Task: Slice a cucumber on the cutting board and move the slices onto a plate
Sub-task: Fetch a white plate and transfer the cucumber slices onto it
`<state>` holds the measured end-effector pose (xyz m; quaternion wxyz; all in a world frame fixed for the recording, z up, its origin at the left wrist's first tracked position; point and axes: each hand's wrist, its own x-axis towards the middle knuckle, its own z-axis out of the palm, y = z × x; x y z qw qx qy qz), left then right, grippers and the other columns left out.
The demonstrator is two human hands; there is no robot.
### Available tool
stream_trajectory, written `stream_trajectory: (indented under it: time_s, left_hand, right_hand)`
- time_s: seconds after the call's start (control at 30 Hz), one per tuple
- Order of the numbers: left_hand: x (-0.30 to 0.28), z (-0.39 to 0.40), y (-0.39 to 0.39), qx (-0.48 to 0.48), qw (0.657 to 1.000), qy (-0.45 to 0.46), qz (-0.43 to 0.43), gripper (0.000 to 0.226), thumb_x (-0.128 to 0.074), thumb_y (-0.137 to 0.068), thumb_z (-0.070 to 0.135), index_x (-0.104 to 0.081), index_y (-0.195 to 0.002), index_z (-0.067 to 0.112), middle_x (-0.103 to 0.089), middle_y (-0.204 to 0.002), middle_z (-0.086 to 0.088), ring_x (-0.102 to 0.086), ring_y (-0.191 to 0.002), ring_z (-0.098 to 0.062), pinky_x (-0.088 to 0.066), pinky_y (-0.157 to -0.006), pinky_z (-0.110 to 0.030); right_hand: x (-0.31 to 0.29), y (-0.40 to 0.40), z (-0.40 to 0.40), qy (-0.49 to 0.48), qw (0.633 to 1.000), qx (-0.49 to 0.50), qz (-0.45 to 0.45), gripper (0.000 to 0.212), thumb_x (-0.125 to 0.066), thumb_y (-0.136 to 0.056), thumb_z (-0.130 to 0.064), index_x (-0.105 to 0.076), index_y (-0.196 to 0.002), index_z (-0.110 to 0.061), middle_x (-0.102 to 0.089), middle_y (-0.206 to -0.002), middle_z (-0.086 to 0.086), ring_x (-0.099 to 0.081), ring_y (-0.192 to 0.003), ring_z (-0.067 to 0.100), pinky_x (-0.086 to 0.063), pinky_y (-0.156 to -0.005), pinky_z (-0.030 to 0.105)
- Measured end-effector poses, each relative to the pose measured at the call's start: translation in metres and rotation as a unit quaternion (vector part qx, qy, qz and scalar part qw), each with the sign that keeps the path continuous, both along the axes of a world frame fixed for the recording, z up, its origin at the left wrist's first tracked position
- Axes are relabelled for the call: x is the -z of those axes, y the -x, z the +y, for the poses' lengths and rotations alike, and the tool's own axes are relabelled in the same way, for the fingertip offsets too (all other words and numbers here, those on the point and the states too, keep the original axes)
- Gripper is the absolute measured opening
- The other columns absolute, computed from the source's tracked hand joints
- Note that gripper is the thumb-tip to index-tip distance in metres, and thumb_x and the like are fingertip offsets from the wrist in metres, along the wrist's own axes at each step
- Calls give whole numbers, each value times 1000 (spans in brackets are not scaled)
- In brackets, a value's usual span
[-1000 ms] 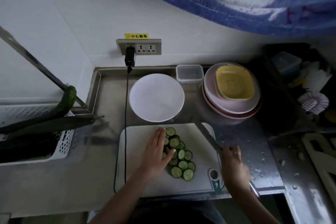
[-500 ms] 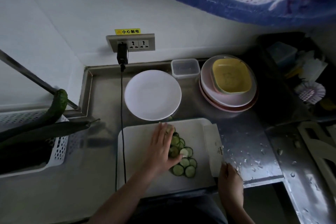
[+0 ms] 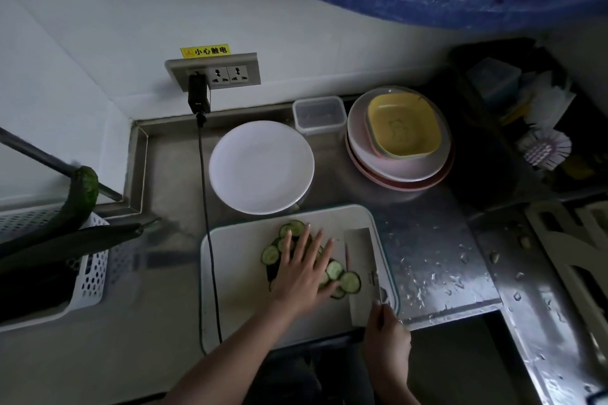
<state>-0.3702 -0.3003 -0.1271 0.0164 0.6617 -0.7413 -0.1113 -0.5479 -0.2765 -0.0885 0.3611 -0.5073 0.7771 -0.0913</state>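
Several cucumber slices (image 3: 349, 282) lie in a loose pile on the white cutting board (image 3: 237, 286). My left hand (image 3: 304, 268) rests flat on the pile with fingers spread, covering most of it. My right hand (image 3: 386, 335) grips the handle of a cleaver (image 3: 360, 260), whose broad blade lies flat on the board just right of the slices, touching the nearest ones. An empty white plate (image 3: 261, 166) sits on the counter right behind the board.
A black cable (image 3: 205, 207) runs from the wall socket down along the board's left edge. A stack of plates with a yellow dish (image 3: 399, 138) and a clear container (image 3: 319, 113) stand at the back right. A white basket (image 3: 85, 276) with whole cucumbers stands left. Wet counter lies right.
The cleaver went from tilted up in the air to lying flat against the slices. My left hand moved right over the pile, with its fingers spread wider.
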Motion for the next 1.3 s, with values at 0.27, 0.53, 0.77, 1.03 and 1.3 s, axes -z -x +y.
stream_trajectory:
  time_s: [0.27,0.53,0.77,1.03,1.3]
  left_hand:
    - [-15,14,-7,-156,986,48,40,70,-17,-96,54,-39,-141,5,-37,-146,-18,-29,-138,-32,-13,-112,-55]
    - [-1,5,-3,-224,968,42,110,79,-18,-87,70,-32,-144,16,-30,-147,-24,-25,-137,-41,-27,-108,-55]
    - [-4,4,39,-134,980,88,118,75,-42,-81,64,-41,-140,18,-36,-147,-14,-26,-137,-36,-25,-108,-49]
    - [3,-1,58,-120,967,172,142,48,-48,-88,33,-54,-131,12,-58,-126,-10,-48,-116,-23,-45,-97,-39]
    - [-28,-17,55,-131,946,206,215,46,-40,-94,23,-44,-138,11,-48,-137,-11,-45,-124,-27,-40,-104,-38]
  right_hand:
    - [-9,-21,16,-20,999,9,-34,32,-31,-101,-33,-52,-90,-11,-65,-93,22,-61,-88,41,-44,-69,37]
    - [2,-29,14,-20,998,4,-59,34,-29,-100,-36,-44,-79,-15,-62,-78,16,-62,-76,35,-48,-64,38]
    - [-2,-23,11,-6,995,-19,-97,28,-35,-100,-27,-50,-83,-11,-61,-74,8,-60,-71,29,-41,-59,33]
    - [-9,-19,5,9,990,-22,-139,28,-37,-100,-25,-52,-77,-18,-63,-69,2,-60,-62,17,-44,-57,33]
    - [-38,-19,-12,39,984,-40,-172,29,-37,-100,-23,-48,-73,-18,-57,-56,5,-53,-41,10,-44,-44,30]
